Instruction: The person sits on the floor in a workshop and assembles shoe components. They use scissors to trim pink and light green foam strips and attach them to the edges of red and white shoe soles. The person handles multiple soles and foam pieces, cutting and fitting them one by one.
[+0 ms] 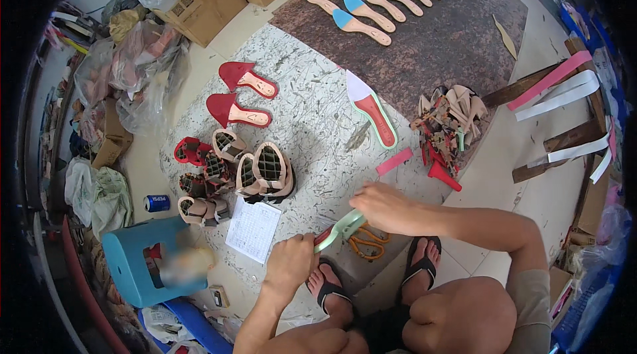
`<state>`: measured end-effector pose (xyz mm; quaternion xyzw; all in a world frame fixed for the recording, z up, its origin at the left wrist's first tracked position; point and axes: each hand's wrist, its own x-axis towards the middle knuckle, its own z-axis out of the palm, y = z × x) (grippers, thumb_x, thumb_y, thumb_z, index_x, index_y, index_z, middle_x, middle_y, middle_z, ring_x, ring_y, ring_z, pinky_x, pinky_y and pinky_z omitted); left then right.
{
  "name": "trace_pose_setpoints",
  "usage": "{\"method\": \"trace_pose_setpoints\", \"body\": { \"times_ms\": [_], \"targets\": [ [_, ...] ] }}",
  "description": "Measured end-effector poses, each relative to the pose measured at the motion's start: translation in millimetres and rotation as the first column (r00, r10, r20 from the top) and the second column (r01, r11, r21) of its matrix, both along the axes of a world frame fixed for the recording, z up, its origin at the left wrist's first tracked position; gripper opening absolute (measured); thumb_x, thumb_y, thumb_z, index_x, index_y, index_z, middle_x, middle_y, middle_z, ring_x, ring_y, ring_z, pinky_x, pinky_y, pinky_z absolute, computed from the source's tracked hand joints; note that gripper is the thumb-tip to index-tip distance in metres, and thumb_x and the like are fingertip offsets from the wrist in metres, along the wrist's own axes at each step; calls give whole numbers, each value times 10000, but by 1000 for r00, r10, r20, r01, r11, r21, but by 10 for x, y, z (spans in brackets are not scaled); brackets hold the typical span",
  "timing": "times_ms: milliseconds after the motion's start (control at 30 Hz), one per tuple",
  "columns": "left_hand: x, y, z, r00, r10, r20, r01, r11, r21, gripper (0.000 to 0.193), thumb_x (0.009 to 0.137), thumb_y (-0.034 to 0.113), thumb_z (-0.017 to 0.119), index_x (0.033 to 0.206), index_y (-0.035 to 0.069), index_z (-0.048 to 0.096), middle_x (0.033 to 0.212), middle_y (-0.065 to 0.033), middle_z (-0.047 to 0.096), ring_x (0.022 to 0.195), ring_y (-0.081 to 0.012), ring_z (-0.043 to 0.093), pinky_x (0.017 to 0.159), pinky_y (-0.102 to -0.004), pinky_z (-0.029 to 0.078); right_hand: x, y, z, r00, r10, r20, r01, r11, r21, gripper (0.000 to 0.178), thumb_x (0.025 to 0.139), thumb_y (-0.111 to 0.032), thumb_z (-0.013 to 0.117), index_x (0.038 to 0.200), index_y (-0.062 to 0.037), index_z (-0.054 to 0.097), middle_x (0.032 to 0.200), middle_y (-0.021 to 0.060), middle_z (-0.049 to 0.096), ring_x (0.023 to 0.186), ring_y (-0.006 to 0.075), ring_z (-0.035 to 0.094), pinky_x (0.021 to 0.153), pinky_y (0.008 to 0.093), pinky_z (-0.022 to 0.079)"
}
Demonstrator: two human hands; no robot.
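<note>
Between my two hands is a shoe insole [346, 224] with a pale green edge and a reddish patch near its left end. The fingers of my left hand [292, 262] are closed on its left end. My right hand [383, 207] is closed at its upper right part, and the fingertips are partly hidden. Just below the insole, orange-handled scissors [369, 245] lie on the floor board. A similar insole [378, 117], red with a green rim and a lilac toe, lies flat beyond my right hand. A short pink strip [394, 161] is beside it.
Several blue-toed insoles [378, 5] lie in rows at the back. Red uppers [240, 110] on insoles and clustered sandals [265, 168] stand left, near a written sheet [253, 229] and teal stool [133, 261]. Scraps [451, 118] and a wooden rack with strips [564, 148] are right.
</note>
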<state>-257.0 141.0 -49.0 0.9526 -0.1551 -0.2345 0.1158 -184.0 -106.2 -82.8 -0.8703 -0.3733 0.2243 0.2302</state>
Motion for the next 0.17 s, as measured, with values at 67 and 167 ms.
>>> {"method": "trace_pose_setpoints", "body": {
  "times_ms": [67, 167],
  "targets": [
    [17, -24, 89, 1000, -22, 20, 20, 997, 80, 185, 834, 216, 671, 826, 32, 650, 774, -169, 682, 711, -376, 679, 660, -451, 555, -111, 125, -141, 992, -50, -118, 75, 973, 217, 199, 752, -24, 607, 943, -12, 662, 823, 191, 656, 929, 352, 650, 843, 444, 502],
    [6, 111, 181, 999, -39, -17, 42, 973, 227, 213, 818, 246, 693, 856, 40, 652, 791, -151, 694, 723, -358, 691, 672, -438, 566, -96, 354, -55, 836, -5, -549, 201, 933, 297, 314, 738, -84, 703, 1043, -15, 669, 1069, 241, 663, 1039, 316, 645, 930, 414, 487]
  ]
}}
